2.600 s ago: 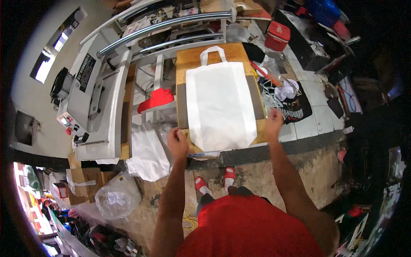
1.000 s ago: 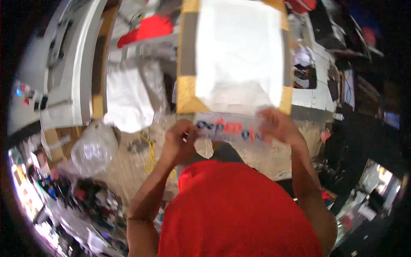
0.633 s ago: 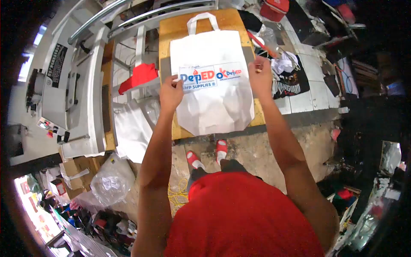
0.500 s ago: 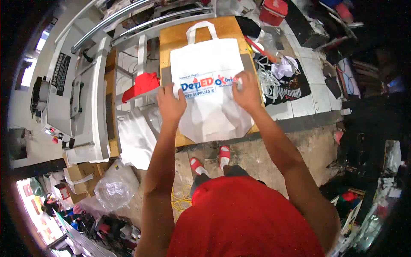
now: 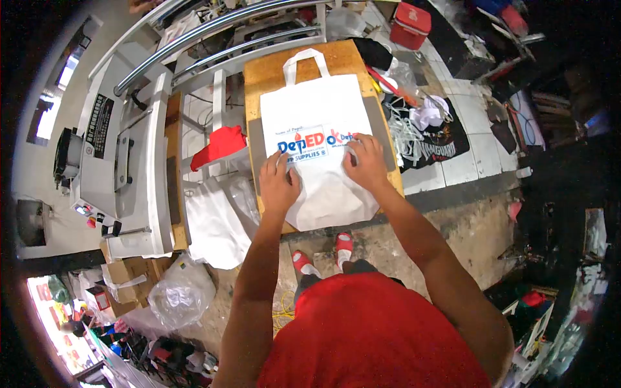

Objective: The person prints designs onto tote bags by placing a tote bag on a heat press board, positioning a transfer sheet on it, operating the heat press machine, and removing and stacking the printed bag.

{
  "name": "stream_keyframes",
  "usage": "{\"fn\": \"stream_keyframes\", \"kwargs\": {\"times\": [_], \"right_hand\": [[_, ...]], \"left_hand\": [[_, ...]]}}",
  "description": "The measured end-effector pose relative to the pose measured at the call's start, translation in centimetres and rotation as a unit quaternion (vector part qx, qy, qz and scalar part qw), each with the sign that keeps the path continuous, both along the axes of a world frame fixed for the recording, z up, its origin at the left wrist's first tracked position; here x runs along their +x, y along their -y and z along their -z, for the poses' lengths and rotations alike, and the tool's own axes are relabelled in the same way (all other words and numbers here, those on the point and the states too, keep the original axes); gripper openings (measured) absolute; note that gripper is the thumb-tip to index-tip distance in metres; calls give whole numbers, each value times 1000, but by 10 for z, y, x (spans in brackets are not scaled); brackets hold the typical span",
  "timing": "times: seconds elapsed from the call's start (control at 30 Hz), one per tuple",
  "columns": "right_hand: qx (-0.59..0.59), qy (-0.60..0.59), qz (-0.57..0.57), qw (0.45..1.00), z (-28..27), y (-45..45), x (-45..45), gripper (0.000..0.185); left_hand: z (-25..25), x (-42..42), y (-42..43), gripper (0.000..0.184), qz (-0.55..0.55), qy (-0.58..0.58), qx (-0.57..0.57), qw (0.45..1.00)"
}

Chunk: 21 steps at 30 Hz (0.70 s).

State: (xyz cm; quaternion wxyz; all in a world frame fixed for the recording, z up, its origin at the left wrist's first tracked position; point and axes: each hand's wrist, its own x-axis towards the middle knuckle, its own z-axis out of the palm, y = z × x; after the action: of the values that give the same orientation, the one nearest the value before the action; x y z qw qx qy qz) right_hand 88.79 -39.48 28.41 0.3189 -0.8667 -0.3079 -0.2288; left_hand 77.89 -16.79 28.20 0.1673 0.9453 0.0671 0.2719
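Note:
A white tote bag [image 5: 317, 107] with two handles lies flat on a wooden board [image 5: 259, 71], its blue and red print facing up. My left hand [image 5: 279, 186] rests on the bag's left side, just below the "DepED" lettering, fingers extended over the print's lower left corner. On the right side, my right hand [image 5: 367, 163] lies over the end of the print, covering part of the right-hand logo. Both hands press on the fabric with fingers apart and grip nothing.
A heat press machine [image 5: 110, 145] stands at the left. A red cloth [image 5: 220, 145] and white fabric bags [image 5: 217, 223] lie between it and the board. White cords [image 5: 406, 132], a black printed cloth [image 5: 446, 139] and a red box [image 5: 411, 26] are on the right-hand tiles.
Both hands have moved toward me over the bag, and the left one has slid inward from the bag's left edge onto the fabric. The head view has shifted slightly.

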Motion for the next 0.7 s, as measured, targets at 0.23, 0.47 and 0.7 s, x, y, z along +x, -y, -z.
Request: {"fn": "stream_keyframes", "kwargs": {"times": [0.23, 0.47, 0.7], "right_hand": [[-5, -9, -2, 1000, 2, -1, 0, 24], [-27, -33, 21, 999, 1, -1, -1, 27], [-19, 10, 26, 999, 0, 0, -1, 29]], "left_hand": [[-2, -1, -2, 44, 16, -4, -42, 999], [0, 0, -2, 45, 8, -3, -11, 1000], [1, -1, 1, 46, 17, 5, -2, 1000]]}}
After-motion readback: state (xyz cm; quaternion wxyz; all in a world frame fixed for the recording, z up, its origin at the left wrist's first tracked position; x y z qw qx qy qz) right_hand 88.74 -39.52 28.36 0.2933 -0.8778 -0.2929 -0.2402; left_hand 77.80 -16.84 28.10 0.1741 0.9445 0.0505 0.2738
